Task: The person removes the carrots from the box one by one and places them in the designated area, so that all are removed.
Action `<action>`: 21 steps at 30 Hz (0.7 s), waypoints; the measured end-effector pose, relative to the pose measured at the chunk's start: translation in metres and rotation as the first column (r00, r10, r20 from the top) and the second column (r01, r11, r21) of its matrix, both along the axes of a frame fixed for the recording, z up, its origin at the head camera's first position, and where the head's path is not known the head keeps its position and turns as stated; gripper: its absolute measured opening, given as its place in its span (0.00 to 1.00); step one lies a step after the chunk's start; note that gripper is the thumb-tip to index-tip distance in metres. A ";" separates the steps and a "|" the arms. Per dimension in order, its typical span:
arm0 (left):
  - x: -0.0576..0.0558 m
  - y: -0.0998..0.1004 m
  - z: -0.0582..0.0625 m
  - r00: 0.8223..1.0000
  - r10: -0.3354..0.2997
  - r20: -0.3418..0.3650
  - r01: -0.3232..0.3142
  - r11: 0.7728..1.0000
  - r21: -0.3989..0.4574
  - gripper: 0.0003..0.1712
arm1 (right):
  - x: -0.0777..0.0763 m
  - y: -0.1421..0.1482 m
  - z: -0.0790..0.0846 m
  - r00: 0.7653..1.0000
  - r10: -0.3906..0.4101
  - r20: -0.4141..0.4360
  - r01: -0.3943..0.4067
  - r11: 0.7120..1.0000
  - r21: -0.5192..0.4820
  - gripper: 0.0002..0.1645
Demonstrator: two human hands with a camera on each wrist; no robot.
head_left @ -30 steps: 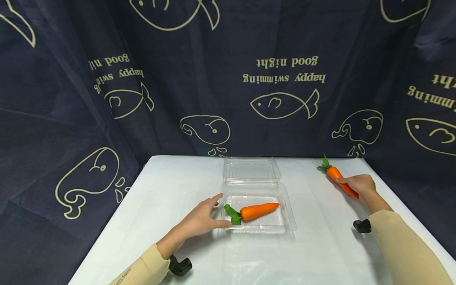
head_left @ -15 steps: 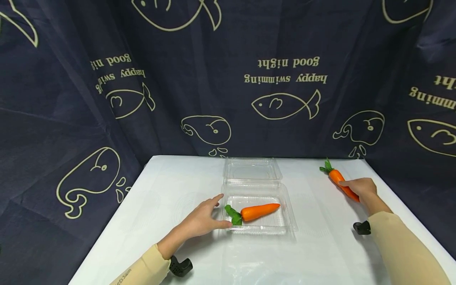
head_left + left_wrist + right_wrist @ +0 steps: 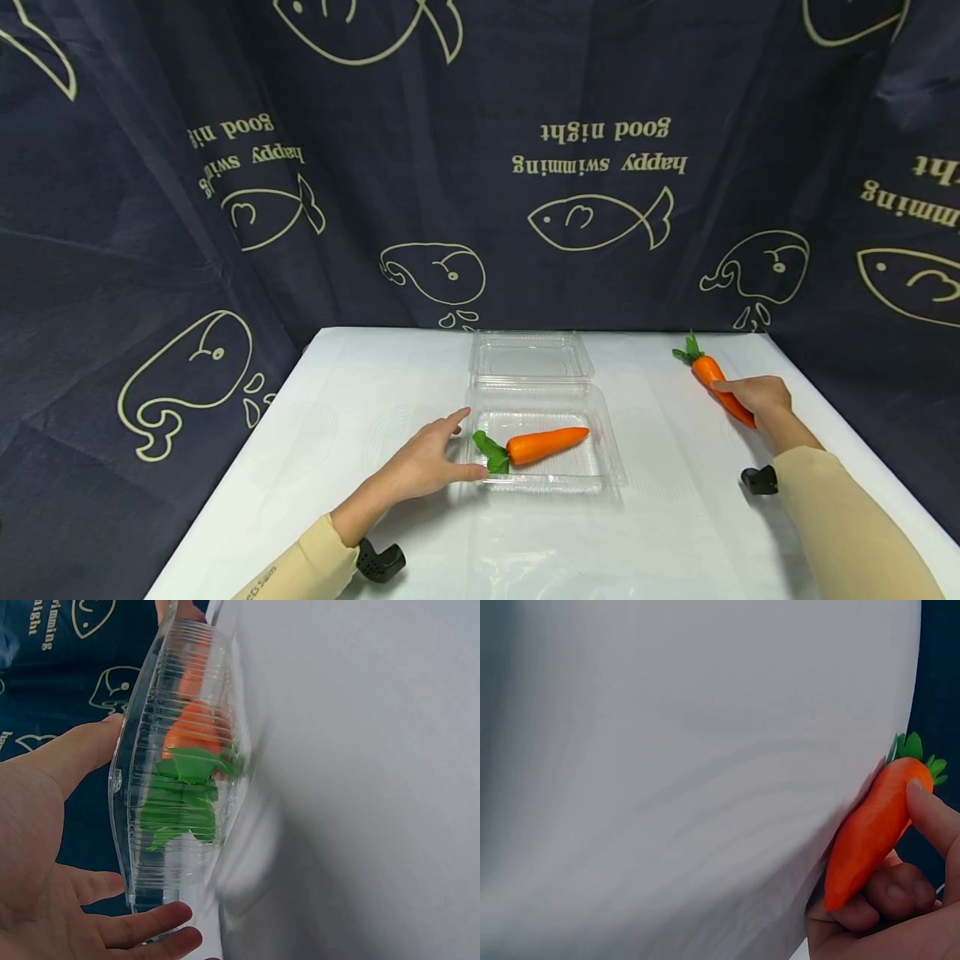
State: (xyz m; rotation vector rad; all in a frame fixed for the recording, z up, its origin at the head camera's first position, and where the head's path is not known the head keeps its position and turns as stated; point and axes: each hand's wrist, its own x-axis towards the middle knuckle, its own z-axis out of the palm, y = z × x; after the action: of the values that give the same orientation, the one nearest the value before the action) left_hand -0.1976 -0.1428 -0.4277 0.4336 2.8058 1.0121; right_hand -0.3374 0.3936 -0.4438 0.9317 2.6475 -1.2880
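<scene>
A clear plastic clamshell box (image 3: 611, 450) lies unfolded on the table, its lid (image 3: 532, 357) laid back at the far side. Inside its base is one orange carrot (image 3: 543, 446) with green leaves toward the left. My left hand (image 3: 420, 458) is at the box's left side, thumb and fingers spread; in the left wrist view the thumb tip (image 3: 112, 724) meets the rim. Over on the right, my right hand (image 3: 765, 396) grips a second carrot (image 3: 708, 369), thumb on top and fingers curled beneath. That carrot (image 3: 874, 825) is low against the tabletop, leaves pointing away.
The white-covered table (image 3: 360, 367) runs back to a dark blue curtain (image 3: 450, 167) printed with fish and whales. The curtain also hangs along the left and right sides. Black wrist devices (image 3: 381, 561) sit under both forearms.
The carrot in my right hand has shifted very slightly right and nearer during the first half second, then stays about the same. My left hand and the box have not moved.
</scene>
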 end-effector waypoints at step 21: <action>0.000 -0.002 -0.001 1.000 -0.008 -0.014 0.008 1.000 0.005 0.60 | 0.005 0.003 0.007 0.999 -0.040 -0.004 0.040 0.999 -0.034 0.47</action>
State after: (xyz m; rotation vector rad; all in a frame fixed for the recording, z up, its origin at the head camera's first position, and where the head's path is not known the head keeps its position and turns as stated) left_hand -0.1974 -0.1447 -0.4287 0.4537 2.8117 1.0190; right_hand -0.3323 0.3962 -0.4367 0.9825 2.6147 -1.3411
